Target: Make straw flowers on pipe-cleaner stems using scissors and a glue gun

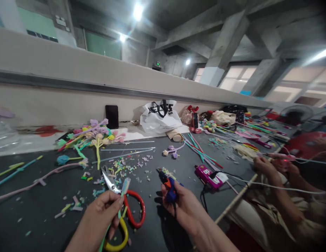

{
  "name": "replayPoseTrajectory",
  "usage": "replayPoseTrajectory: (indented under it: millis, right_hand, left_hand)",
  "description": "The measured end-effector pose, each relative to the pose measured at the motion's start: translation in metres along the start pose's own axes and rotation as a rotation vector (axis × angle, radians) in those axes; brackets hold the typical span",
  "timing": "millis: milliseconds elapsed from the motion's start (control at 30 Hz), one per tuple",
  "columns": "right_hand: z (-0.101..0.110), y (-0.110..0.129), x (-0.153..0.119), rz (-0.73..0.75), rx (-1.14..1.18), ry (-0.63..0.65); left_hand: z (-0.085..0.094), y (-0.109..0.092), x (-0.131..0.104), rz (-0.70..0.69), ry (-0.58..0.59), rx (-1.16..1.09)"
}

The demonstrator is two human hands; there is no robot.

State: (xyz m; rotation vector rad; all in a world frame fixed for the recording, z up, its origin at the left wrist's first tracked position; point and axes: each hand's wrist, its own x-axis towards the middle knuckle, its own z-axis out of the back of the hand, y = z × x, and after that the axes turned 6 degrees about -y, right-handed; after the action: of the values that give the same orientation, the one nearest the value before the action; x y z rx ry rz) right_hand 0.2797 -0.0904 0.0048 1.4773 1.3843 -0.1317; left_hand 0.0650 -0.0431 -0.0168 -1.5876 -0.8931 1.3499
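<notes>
My left hand (101, 215) pinches a green pipe cleaner stem (119, 213) with a pale multicoloured tip (126, 184). My right hand (185, 210) is wrapped around a small blue hot glue gun (172, 194) with an orange part near its dark nozzle, which points away from me. Under and beside my left hand lie scissors (136, 210), one handle red and one yellow, blades apart. Colourful pipe cleaner clippings (126, 164) are strewn beyond them. A lilac pipe cleaner flower sprig (174, 150) rests farther back.
Finished-looking pipe cleaner flowers (98, 134) are heaped back left, near an upright phone (111, 116). A white bag (160, 117) leans on the partition. A purple power box (208, 176) with a black cable lies to the right. Beyond it, a co-worker's hands (268, 169) work with a pink tool.
</notes>
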Motion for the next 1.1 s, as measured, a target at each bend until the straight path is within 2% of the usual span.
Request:
replayPoseTrajectory:
  millis: [100,233,300,367,467,533,567,700,800,900,1000,1100]
  right_hand:
    - [0.006,0.013,-0.012,-0.065,-0.142,0.040]
    - [0.024,0.025,-0.030,-0.206,-0.279,0.223]
    - [0.034,0.028,-0.035,-0.221,-0.351,0.273]
    - [0.042,0.029,-0.038,-0.125,-0.514,0.228]
    - [0.046,0.026,-0.041,0.192,-0.923,0.122]
    - [0.039,0.017,-0.045,0.366,-1.064,0.153]
    - [0.033,0.009,-0.046,0.399,-1.047,0.196]
    - [-0.008,-0.040,-0.047,0.279,-0.829,0.470]
    - [-0.036,-0.074,-0.038,0.229,-0.725,0.553]
    - [-0.046,-0.087,-0.024,0.202,-0.608,0.538]
    - [-0.043,-0.085,-0.015,0.199,-0.575,0.502]
    - [-0.039,-0.081,-0.013,0.276,-0.588,0.422]
  left_hand:
    - [0.001,-0.004,-0.002,0.004,-0.023,-0.043]
    - [0.002,-0.012,-0.007,0.050,-0.014,-0.130]
    - [0.001,-0.014,-0.009,0.052,-0.007,-0.145]
    - [0.001,-0.014,-0.009,0.032,0.000,-0.155]
    - [0.001,-0.011,-0.008,0.022,0.008,-0.177]
    - [0.000,-0.009,-0.008,0.027,0.021,-0.185]
    - [-0.001,-0.007,-0.008,0.024,0.028,-0.188]
    - [-0.004,-0.004,-0.011,-0.002,0.042,-0.180]
    - [-0.006,-0.002,-0.012,-0.035,0.057,-0.195]
    - [-0.005,0.000,-0.011,-0.056,0.049,-0.194]
    - [-0.004,0.002,-0.007,-0.084,0.036,-0.151]
    - [-0.004,0.004,-0.005,-0.100,0.038,-0.115]
